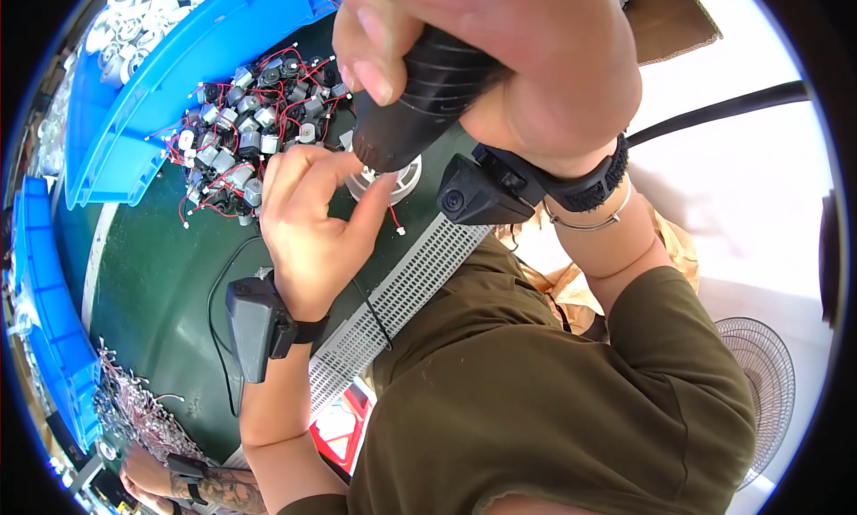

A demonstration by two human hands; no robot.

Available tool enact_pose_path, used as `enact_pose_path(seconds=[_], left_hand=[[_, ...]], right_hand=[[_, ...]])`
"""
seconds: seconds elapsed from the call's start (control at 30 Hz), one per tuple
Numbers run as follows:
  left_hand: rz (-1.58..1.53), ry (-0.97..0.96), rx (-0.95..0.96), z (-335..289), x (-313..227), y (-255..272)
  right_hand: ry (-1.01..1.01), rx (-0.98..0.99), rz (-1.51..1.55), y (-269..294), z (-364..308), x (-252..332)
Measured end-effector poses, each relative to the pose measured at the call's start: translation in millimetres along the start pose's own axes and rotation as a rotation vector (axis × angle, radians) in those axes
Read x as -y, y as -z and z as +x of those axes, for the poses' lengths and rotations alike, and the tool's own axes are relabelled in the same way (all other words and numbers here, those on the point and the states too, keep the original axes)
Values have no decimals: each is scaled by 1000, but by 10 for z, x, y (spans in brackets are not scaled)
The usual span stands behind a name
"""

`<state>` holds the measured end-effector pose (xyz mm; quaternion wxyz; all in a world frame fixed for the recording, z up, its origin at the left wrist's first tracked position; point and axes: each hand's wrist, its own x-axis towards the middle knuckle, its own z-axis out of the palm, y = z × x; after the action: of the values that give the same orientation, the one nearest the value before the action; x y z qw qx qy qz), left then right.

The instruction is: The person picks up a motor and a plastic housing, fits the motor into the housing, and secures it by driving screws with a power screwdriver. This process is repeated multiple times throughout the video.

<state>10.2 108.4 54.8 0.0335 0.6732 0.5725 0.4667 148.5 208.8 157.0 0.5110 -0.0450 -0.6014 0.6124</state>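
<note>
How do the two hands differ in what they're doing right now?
The right hand is wrapped shut around a black power tool, held high and pointing down; the left hand lies lower over the green table, its fingers touching a white round part under the tool's tip. The right grips whole-handed; the left only steadies with fingertips. Both wrists carry a black strapped camera.

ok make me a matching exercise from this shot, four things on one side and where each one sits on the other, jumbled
Things
1. black power screwdriver
2. small motors with red wires
3. white round part
4. floor fan

Places
A. heaped on the green table beside the blue bin
B. low at the right edge of the view, off the table
C. gripped in the right hand
D. under the tool's tip, at the left hand fingertips

Pairs: 1-C, 2-A, 3-D, 4-B
</note>
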Motion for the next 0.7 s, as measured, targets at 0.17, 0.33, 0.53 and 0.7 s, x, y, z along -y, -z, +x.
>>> enact_pose_path(seconds=[0.17,0.33,0.53,0.7], left_hand=[[-175,51,-10,4,110,65],[-254,278,-91,-49,167,-22],[-273,300,-119,-63,211,-40],[-279,264,-132,-57,220,-60]], right_hand=[[-79,-27,46,-9,9,27],[-115,-84,20,-41,13,19],[-145,-85,-22,-33,27,3],[-129,-76,-24,-15,28,-48]])
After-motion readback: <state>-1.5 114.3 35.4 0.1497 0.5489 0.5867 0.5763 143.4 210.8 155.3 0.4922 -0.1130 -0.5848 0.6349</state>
